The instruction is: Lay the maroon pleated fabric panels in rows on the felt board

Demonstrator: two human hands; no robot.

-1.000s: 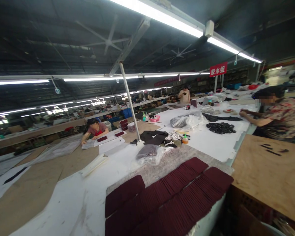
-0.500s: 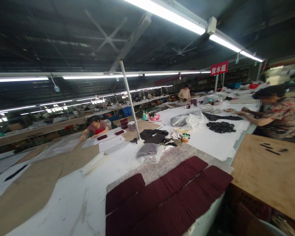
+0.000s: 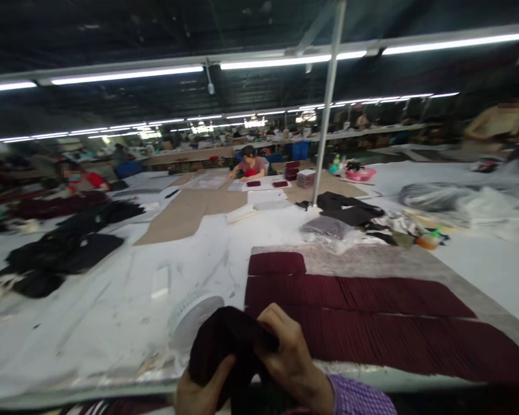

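Observation:
Both hands are at the near table edge, gripping a dark, nearly black piece of fabric (image 3: 225, 331) that is bunched and folded. My left hand (image 3: 205, 386) has its thumb pressed against the lower side of the fabric. My right hand (image 3: 288, 354), with a purple checked sleeve at the wrist, pinches the fabric's right end with curled fingers. Behind the fabric lies a round white ribbed object (image 3: 194, 317), partly hidden by it. Just right of the hands, rows of overlapping maroon fabric pieces (image 3: 393, 334) cover a grey board (image 3: 350, 259).
A white-topped table (image 3: 125, 300) spreads ahead, with black garments (image 3: 64, 248) at left. A metal pole (image 3: 326, 109) rises near dark scraps (image 3: 346, 207), a plastic-wrapped bundle (image 3: 326, 227) and an orange glue bottle (image 3: 428, 239). Co-workers sit or stand beyond, one in a red apron (image 3: 251, 170).
The view has swung left and down, so the maroon rows now sit further right. Both my hands have come into view holding the dark fabric. The wooden board at right has left the picture.

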